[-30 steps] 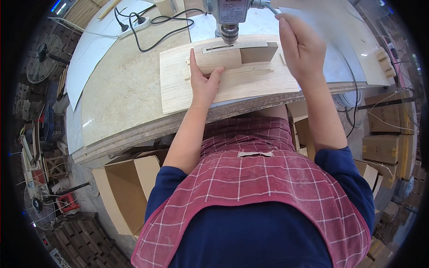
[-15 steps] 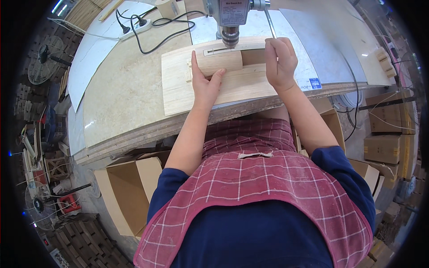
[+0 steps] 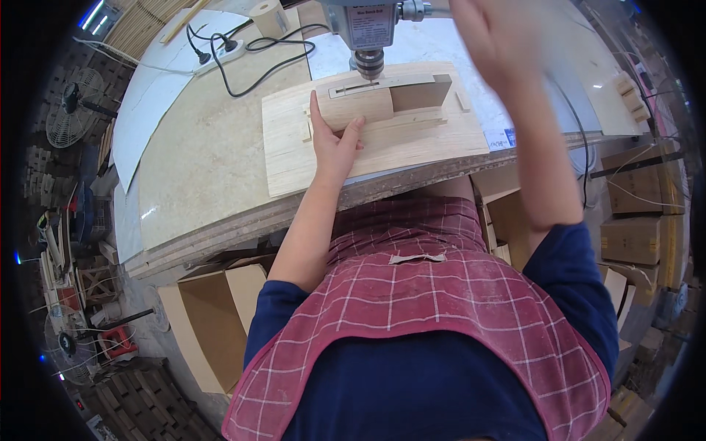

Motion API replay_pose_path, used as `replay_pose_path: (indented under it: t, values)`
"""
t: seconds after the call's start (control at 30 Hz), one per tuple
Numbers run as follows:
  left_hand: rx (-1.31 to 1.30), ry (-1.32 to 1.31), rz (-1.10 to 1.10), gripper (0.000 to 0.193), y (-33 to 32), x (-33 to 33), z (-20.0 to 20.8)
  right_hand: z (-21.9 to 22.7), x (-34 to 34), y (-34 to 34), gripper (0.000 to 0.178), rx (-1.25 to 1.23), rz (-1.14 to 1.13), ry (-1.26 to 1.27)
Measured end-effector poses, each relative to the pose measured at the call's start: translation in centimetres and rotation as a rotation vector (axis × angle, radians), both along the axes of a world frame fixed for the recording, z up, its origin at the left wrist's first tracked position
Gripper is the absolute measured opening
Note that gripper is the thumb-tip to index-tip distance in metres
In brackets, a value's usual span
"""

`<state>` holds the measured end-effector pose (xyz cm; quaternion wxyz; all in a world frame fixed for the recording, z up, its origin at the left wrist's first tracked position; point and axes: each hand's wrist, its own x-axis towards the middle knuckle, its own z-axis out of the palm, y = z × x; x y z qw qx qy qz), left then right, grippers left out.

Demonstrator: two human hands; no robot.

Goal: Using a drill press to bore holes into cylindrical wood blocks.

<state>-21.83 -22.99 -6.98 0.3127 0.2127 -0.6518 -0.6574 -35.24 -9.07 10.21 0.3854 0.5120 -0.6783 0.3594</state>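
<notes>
My left hand (image 3: pixel 338 147) grips the left end of a pale wooden block (image 3: pixel 364 108), its index finger along the end and its thumb on the near face. The block lies on a light wooden board (image 3: pixel 397 151). On the block's far side is a thin slotted strip (image 3: pixel 368 86). The chuck of a bench drill (image 3: pixel 368 62) stands over that slot, and the bit's tip is hard to make out. My right hand (image 3: pixel 500 40) is raised at the upper right, blurred, by the drill's feed lever (image 3: pixel 437 11). Its grip is unclear.
A power strip (image 3: pixel 220 59) with plugs and a black cable (image 3: pixel 276 73) lies on the table's far left, near a tape roll (image 3: pixel 269 18). A brown backing block (image 3: pixel 423 94) stands right of the wooden block. Open cardboard boxes (image 3: pixel 209 331) sit below the table edge.
My right hand has swung up and away from its low position on the lever, and the lever has risen with it. My left hand stays on the wooden block.
</notes>
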Motion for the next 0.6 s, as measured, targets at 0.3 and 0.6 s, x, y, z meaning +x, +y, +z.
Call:
replay_pose_path:
  t: [0.3, 0.6]
  values:
    - [-0.025, 0.000, -0.095, 0.083, 2.1, -2.6, 0.0, 7.7, -3.7, -3.5, 0.037, 0.405, -0.095, -0.062]
    - [-0.055, -0.021, -0.057, 0.082, 2.1, -2.5, -0.1, 2.7, 1.5, 0.0, 0.027, 0.042, 0.088, -0.369]
